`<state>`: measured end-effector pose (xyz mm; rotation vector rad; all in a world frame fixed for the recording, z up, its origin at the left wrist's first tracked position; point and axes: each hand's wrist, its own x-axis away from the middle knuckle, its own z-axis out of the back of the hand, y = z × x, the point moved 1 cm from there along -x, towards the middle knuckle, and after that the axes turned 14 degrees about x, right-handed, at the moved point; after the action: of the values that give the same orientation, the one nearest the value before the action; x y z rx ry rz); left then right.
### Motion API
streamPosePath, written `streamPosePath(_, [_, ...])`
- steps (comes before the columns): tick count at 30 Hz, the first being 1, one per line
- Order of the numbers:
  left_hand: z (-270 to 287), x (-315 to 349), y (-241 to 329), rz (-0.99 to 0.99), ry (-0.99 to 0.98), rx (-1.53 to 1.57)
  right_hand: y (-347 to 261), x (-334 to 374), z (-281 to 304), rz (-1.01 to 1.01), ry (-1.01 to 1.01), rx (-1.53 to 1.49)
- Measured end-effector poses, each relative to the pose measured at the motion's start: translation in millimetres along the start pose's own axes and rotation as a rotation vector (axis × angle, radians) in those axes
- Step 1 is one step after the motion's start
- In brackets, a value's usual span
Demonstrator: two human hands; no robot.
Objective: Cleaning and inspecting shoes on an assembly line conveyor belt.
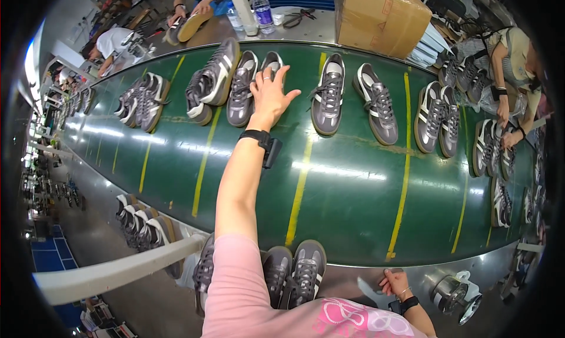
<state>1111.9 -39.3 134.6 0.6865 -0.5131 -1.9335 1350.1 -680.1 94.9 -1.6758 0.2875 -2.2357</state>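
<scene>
My left hand (272, 98) reaches far over the green conveyor belt, open, fingers and thumb spread. It is over a grey sneaker (272, 60) with white stripes, hiding most of it; I cannot tell whether it touches. Close on its left lies a matching laced sneaker (240, 97). To the right are two more grey sneakers, one upright (329, 100) and one angled (376, 105). My right hand (397, 284) hangs by the near metal edge, fingers loosely bent and apart, holding nothing. Nearer me stand grey sneakers (305, 270) beside my left sleeve.
The green belt (341, 208) with yellow lines carries more sneaker pairs (436, 117). At the far side stand a cardboard box (382, 20) and a water bottle (262, 11). Co-workers' hands (509, 135) handle shoes at right and far left. A metal pot-like container (450, 294) and white rail (118, 267) flank me.
</scene>
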Motion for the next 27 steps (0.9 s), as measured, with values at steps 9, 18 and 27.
streamPosePath(9, [-20.6,-65.2,-81.5,0.45,-0.189,-0.19,2.6,-6.6,13.0,-0.116,-0.074,-0.047])
streamPosePath(18, [-20.3,-42.8,-42.4,0.349,-0.023,-0.356,-0.4,-5.0,20.1,-0.088,-0.052,0.022])
streamPosePath(27, [20.0,68.5,30.2,0.01,0.257,-0.112,13.4,-1.0,27.3,0.031,-0.033,0.038])
